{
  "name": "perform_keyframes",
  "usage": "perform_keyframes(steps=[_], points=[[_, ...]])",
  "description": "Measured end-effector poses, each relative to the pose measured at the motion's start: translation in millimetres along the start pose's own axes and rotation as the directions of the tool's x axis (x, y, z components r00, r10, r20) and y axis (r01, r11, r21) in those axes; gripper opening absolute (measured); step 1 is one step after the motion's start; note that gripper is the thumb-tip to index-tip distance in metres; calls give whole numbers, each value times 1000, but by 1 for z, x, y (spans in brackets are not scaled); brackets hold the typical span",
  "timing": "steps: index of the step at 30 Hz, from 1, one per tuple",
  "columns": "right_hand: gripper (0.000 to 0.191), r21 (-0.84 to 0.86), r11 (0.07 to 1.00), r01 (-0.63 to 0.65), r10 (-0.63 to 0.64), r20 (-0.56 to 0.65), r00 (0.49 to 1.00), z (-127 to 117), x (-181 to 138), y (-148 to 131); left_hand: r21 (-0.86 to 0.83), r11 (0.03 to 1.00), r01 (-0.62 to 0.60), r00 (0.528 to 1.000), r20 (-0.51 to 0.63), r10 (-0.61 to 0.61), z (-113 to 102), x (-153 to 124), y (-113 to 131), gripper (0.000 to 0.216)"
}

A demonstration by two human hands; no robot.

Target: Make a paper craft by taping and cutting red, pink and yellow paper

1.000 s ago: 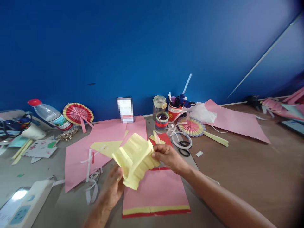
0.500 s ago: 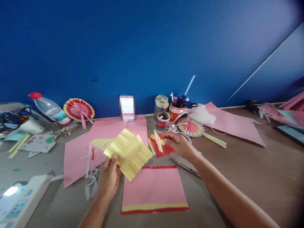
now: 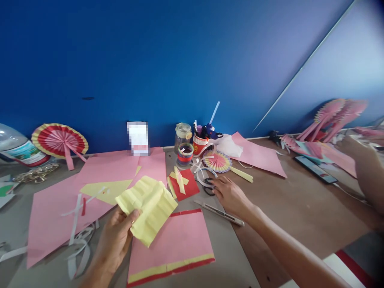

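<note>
My left hand (image 3: 120, 232) pinches a creased sheet of yellow paper (image 3: 147, 208) by its lower left edge, holding it tilted above the desk. My right hand (image 3: 229, 194) reaches over the desk with fingers stretched out, its fingertips at the black handles of the scissors (image 3: 207, 190); whether they touch is unclear. A utility knife (image 3: 222, 214) lies just left of that hand. Below the yellow sheet is a pink sheet (image 3: 174, 244) edged with yellow and red strips. Yellow paper scraps (image 3: 180, 181) lie on a red paper square (image 3: 191, 185).
Behind stand a jar (image 3: 184, 154) with coloured bands, a red cup (image 3: 199, 145) of tools and a phone (image 3: 138, 138). Paper fans (image 3: 217, 161) and white strips (image 3: 81, 244) lie around. At right are another phone (image 3: 316, 169) and another person's arm (image 3: 366, 172).
The view has swung right, bringing another person's arm into sight. My right hand has moved from beside the red square to the scissors. My left hand still holds the yellow paper.
</note>
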State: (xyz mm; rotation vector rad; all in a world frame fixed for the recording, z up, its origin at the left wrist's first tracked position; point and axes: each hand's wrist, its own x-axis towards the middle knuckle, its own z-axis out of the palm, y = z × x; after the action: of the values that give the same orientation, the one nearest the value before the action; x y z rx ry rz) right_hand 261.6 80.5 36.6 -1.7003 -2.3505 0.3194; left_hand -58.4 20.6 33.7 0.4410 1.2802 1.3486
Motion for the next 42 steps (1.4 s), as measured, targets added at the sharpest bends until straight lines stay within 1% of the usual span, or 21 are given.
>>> perform_keyframes(steps=[2, 5, 7, 9, 13, 16, 21, 23, 25, 26, 28, 30, 32, 34, 36, 38, 42], points=[[33, -18, 1000, 2, -2, 15, 1000, 0, -4, -2, 4, 1000, -4, 1000, 4, 4, 1, 1, -1, 58], [31, 28, 999, 31, -32, 21, 999, -2, -18, -6, 0, 1000, 13, 1000, 3, -13, 1, 1, -2, 58], [30, 65, 997, 48, -49, 8, 999, -2, -27, -4, -2, 1000, 30, 1000, 3, -30, 1, 0, -2, 59], [28, 64, 996, 55, -54, -18, 998, -2, -31, 1, 3, 998, 56, 998, 24, -56, 2, -1, -1, 59], [23, -24, 999, 21, -21, -36, 999, -1, -20, 9, -4, 995, 99, 994, 40, -99, -1, 1, -3, 56], [21, -61, 998, 17, -17, 5, 1000, -1, -8, 6, -15, 991, 130, 991, 40, -129, -5, 5, -6, 56], [21, -103, 994, 26, -20, 59, 998, 0, -2, -2, -8, 996, 90, 995, 50, -89, -8, 6, -10, 47], [31, -139, 990, -4, 8, 32, 999, 1, -2, -1, -1, 996, 90, 994, 59, -90, -10, 8, -11, 45], [42, -183, 981, -70, 67, -20, 998, 2, 0, 1, 2, 994, 112, 991, 79, -111, -13, 10, -13, 49], [43, -197, 976, -97, 91, -38, 995, 2, 1, 1, 1, 992, 123, 989, 83, -123, -14, 12, -14, 51], [34, -205, 974, -100, 97, -29, 995, 4, 5, 2, -1, 992, 126, 989, 77, -126, -16, 12, -16, 50], [26, -192, 980, -52, 57, 19, 998, 6, 11, 1, 2, 995, 105, 992, 65, -105, -15, 10, -17, 46], [25, -186, 982, -21, 30, 46, 998, 9, 15, 0, 5, 997, 81, 995, 64, -81, -12, 7, -16, 43], [30, -191, 981, -24, 32, 42, 999, 12, 18, -1, 7, 998, 69, 995, 72, -70, -9, 4, -16, 45], [41, -201, 979, -47, 52, 20, 998, 15, 20, 0, 5, 998, 66, 995, 71, -66, -8, 3, -14, 50], [46, -213, 974, -71, 73, 0, 997, 16, 20, 0, 4, 997, 75, 995, 73, -75, -7, 3, -13, 55], [43, -248, 966, -72, 75, 4, 997, 15, 22, 0, 0, 996, 88, 991, 105, -87, -7, 3, -12, 64]])
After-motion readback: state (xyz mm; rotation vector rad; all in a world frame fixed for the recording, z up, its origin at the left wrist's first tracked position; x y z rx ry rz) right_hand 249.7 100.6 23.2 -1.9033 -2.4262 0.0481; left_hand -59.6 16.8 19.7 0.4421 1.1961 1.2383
